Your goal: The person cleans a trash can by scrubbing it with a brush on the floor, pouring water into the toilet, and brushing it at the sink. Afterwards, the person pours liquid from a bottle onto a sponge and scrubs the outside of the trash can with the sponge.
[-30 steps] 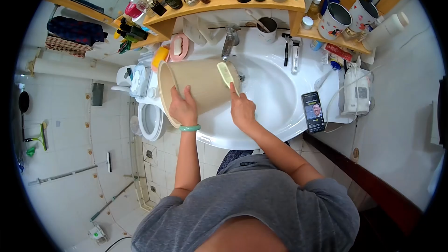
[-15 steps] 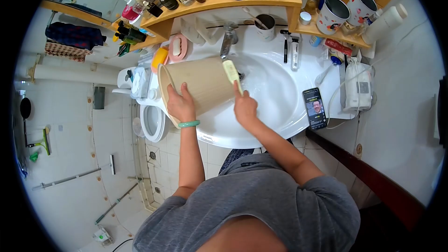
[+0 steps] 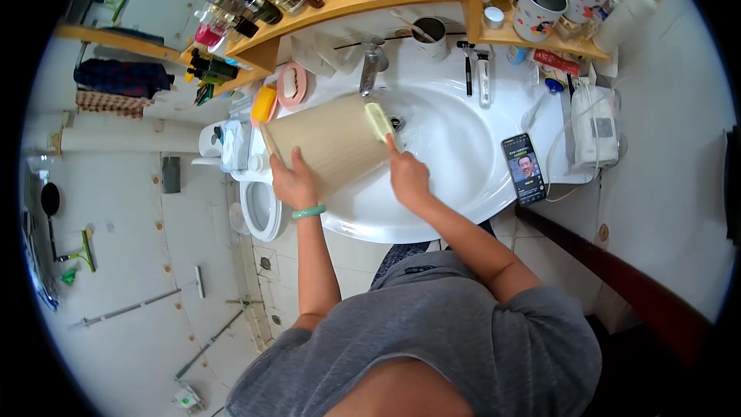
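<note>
Bucket (image 3: 332,139) tipped on its side over left part of sink (image 3: 455,147), brush (image 3: 378,122) at its base end.
Left hand (image 3: 296,184) grasping bucket near the rim; right hand (image 3: 409,179) clenched on brush handle, above sink. Phone (image 3: 525,171), screen lit, at sink's right edge.

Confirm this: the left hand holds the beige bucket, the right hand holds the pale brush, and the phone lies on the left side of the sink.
One thing is wrong: the head view shows the phone on the right side of the sink. The left hand does hold the beige bucket, and the right hand the pale brush.
</note>
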`<move>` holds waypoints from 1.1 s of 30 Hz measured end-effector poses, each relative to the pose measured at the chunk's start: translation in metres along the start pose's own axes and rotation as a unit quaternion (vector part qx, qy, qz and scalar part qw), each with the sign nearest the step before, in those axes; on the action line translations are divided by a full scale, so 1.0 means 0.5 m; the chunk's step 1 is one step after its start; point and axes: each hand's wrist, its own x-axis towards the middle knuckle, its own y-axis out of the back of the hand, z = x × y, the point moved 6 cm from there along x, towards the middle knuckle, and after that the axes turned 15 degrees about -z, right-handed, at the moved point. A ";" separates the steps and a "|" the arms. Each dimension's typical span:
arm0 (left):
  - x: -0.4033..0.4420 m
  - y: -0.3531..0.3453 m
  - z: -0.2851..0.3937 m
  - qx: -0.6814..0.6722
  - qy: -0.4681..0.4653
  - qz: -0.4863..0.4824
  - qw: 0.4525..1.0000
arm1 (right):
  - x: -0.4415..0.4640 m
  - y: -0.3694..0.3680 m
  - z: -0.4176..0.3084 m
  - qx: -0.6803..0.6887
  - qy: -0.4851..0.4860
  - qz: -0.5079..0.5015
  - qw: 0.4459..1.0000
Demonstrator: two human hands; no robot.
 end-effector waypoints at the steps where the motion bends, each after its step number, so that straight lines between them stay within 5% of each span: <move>1: -0.001 0.011 -0.002 -0.029 0.003 -0.008 1.000 | 0.005 0.029 0.024 0.077 0.001 0.021 0.997; 2: 0.004 0.011 -0.014 -0.025 -0.005 -0.011 1.000 | 0.002 0.042 0.061 0.232 -0.038 -0.011 0.972; 5: 0.024 0.012 -0.062 -0.162 -0.067 -0.035 0.984 | 0.002 0.032 0.141 0.338 -0.078 -0.024 0.938; 7: 0.035 0.012 -0.075 -0.186 -0.070 -0.052 0.979 | -0.007 -0.014 0.174 0.493 -0.136 -0.115 0.851; 12: 0.062 0.009 -0.090 -0.318 -0.051 -0.065 0.944 | -0.024 -0.042 0.181 0.600 -0.168 -0.149 0.768; 20: 0.074 0.039 -0.128 -0.335 -0.009 -0.080 0.939 | -0.031 0.023 0.174 0.491 -0.137 -0.149 0.847; 28: 0.070 0.058 -0.129 -0.324 0.022 -0.106 0.940 | 0.028 0.023 0.075 0.575 -0.062 -0.162 0.800; 33: 0.066 0.056 -0.116 -0.340 0.033 -0.115 0.933 | 0.107 -0.064 0.097 0.406 -0.065 -0.104 0.905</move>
